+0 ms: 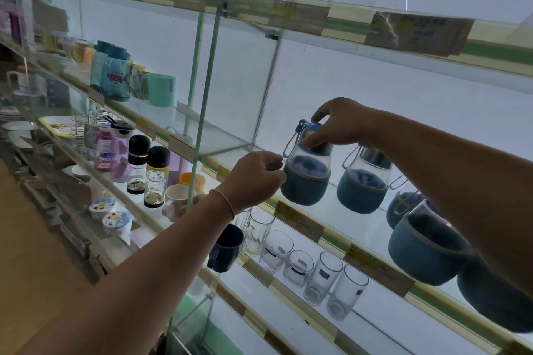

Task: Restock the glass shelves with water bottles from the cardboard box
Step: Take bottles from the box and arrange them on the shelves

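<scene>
On the middle glass shelf [230,145], a blue-sleeved water bottle [306,173] is held upright near the front edge, just left of a matching bottle [364,181]. Its blue cap is pinched from above by the right hand [339,124], whose grip is closed round it. Its sleeve is touched by the curled fingers of the left hand [256,179]. Clear tumblers [323,277] are ranged on the shelf below.

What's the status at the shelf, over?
Right hand grips bottle at the cap. Left hand pinches its sleeve. Bottle at shelf edge. Second bottle just right; nothing blocking.
</scene>
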Demonstrator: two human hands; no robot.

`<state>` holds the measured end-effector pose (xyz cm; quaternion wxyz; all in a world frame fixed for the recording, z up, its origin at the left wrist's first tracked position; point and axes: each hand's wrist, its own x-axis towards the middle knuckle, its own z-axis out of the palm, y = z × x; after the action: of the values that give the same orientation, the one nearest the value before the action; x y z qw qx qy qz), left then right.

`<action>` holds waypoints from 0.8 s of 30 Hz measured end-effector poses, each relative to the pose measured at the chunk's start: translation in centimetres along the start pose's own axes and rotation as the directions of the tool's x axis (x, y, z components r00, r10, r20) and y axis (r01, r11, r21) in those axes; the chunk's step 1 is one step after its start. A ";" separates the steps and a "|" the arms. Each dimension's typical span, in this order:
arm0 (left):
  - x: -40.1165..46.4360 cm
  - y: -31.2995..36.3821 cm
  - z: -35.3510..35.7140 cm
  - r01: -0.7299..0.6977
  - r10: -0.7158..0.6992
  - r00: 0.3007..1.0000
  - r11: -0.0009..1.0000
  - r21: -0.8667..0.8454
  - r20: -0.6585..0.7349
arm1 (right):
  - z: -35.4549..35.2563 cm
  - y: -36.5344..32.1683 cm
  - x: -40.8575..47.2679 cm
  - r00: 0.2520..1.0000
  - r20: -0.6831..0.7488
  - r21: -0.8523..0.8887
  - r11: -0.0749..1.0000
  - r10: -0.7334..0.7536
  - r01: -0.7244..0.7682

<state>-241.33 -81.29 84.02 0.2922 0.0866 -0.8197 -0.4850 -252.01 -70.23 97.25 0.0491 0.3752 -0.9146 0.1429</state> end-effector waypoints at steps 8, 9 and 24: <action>-1.5 2.2 2.3 -0.061 0.065 0.996 0.996 -0.058 0.068 | -1.4 2.0 -3.0 0.998 0.022 -0.037 0.998 0.060 -0.059; -1.7 2.4 2.6 -0.075 0.078 0.995 0.996 -0.051 0.069 | -1.6 2.3 -3.4 0.997 0.028 -0.039 0.997 0.075 -0.074; -2.8 4.3 6.0 -0.166 0.170 0.978 0.985 -0.042 0.120 | -3.3 5.2 -7.5 0.992 0.047 -0.117 0.987 0.116 -0.110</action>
<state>-241.80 -73.40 84.35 0.2822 -0.0177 -0.8326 -0.4762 -250.37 -60.68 97.74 0.0376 0.3228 -0.9421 0.0827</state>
